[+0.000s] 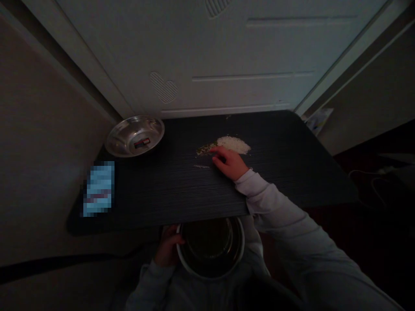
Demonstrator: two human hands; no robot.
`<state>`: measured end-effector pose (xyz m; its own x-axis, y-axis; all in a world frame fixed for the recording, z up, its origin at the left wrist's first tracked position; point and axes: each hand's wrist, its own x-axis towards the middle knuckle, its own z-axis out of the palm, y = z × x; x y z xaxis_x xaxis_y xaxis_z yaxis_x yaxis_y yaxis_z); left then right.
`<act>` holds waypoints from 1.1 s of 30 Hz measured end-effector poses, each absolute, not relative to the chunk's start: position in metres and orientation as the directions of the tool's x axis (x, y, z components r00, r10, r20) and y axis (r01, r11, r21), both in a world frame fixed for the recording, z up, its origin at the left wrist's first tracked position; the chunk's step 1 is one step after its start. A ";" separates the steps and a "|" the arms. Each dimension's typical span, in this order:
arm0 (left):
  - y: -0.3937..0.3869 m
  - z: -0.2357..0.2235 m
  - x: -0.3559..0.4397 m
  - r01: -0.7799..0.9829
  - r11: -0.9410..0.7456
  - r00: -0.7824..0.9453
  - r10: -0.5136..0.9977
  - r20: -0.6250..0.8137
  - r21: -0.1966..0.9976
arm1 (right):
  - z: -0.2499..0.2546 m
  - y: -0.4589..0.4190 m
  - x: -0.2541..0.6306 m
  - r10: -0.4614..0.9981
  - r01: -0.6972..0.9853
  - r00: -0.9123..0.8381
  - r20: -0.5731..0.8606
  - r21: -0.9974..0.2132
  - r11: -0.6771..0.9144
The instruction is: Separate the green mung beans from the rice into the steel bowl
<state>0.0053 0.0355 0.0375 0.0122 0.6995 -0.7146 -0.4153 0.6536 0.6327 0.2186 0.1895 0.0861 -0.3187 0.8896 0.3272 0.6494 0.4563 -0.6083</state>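
A heap of white grains that look like rice (235, 144) lies on the dark table (155, 185), with a smaller patch of greenish grains (204, 150) along its left side. My right hand (229, 163) is over the near edge of the heap. Its index finger reaches to the green grains and its thumb is held apart; no held object shows. Below the table's front edge, my left hand (169, 246) grips the left rim of a round metal bowl (242, 242). The bowl's inside is dark, so its contents are hard to make out.
A shiny metal basin (112, 144) with a small dark and red object (142, 143) inside stands at the table's back left. A blurred light-blue item (100, 188) lies at the left edge. A white panelled door (227, 52) rises directly behind the table.
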 end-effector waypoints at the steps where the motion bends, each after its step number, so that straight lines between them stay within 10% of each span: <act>1: 0.035 0.038 0.005 -0.423 0.652 0.026 0.702 -0.711 0.629 | 0.086 0.188 0.218 0.884 0.637 -0.335 0.325 -0.614 0.467; 18: 0.031 0.040 0.004 -0.414 0.630 0.019 0.727 -0.686 0.657 | 0.095 0.174 0.214 0.894 0.541 -0.362 0.263 -0.722 0.431; 33: 0.029 0.043 0.006 -0.528 0.603 0.105 0.745 -0.659 0.598 | 0.096 0.162 0.203 0.813 0.643 -0.565 0.142 -0.542 0.542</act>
<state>0.0059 0.0294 0.0433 0.1048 0.7450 -0.6588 -0.5276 0.6032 0.5982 0.2027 0.1621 0.0955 -0.5654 0.8125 0.1417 0.6428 0.5418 -0.5416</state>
